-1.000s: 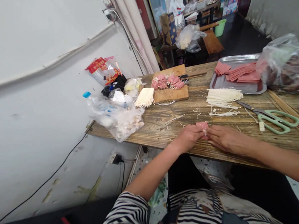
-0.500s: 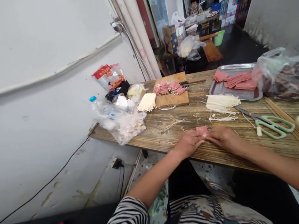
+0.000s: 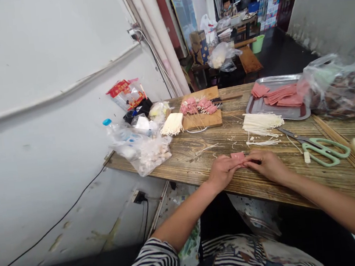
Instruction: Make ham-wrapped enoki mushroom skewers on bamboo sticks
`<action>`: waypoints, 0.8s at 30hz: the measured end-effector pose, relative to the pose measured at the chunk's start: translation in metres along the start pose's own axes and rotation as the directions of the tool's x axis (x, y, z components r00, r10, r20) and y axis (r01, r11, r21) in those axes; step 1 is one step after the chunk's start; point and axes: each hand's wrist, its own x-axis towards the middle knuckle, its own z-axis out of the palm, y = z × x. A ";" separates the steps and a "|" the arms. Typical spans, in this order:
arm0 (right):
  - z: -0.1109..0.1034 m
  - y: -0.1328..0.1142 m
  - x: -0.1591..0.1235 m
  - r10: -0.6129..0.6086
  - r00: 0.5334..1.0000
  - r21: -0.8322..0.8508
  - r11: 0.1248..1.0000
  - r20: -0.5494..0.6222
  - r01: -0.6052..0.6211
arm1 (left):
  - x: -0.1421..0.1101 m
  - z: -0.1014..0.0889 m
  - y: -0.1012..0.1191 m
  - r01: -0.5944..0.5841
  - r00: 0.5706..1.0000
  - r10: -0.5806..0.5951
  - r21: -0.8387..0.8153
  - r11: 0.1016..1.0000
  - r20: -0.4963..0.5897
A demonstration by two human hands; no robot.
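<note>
My left hand (image 3: 222, 171) and my right hand (image 3: 266, 165) meet at a small pink meat roll (image 3: 238, 156) on the wooden table (image 3: 200, 164), near its front edge. Both hands have their fingers curled and pressed on the roll from either side. Thin white enoki strands seem to sit inside the roll, though the fingers hide most of it. A loose bundle of enoki mushrooms (image 3: 261, 121) lies just beyond the hands.
A metal tray (image 3: 259, 106) of pink meat slices stands at the back right, beside a big plastic bag (image 3: 339, 89). Green scissors (image 3: 322, 148) lie to the right. A cutting board (image 3: 203, 119) holds finished skewered rolls. Plastic bags (image 3: 143, 147) crowd the left end. A person sits far behind.
My hands have kept working the meat roll, fingers closing tighter round it. The view has shifted slightly; nothing else on the table has moved.
</note>
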 end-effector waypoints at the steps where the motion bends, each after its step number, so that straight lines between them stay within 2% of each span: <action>1: -0.001 0.001 0.001 0.000 1.000 0.001 1.000 0.011 0.000 | 0.000 0.000 0.000 -0.024 1.000 0.024 0.017 1.000 0.017; 6: -0.006 0.005 0.011 -0.019 0.990 0.022 1.000 0.138 0.017 | -0.001 -0.002 0.003 -0.066 0.998 0.065 0.058 0.996 0.013; 13: -0.011 0.008 0.024 -0.018 0.960 -0.017 1.000 0.280 0.024 | 0.000 -0.004 0.009 -0.082 0.995 0.072 0.173 0.982 0.068; 19: -0.012 0.003 0.028 -0.037 0.951 -0.049 0.997 0.308 0.054 | -0.001 -0.003 0.010 -0.054 0.996 0.039 0.175 0.983 0.086; 24: -0.012 -0.001 0.025 -0.059 0.963 -0.082 0.993 0.263 0.083 | 0.006 -0.006 0.009 -0.032 0.991 0.015 0.132 0.991 0.131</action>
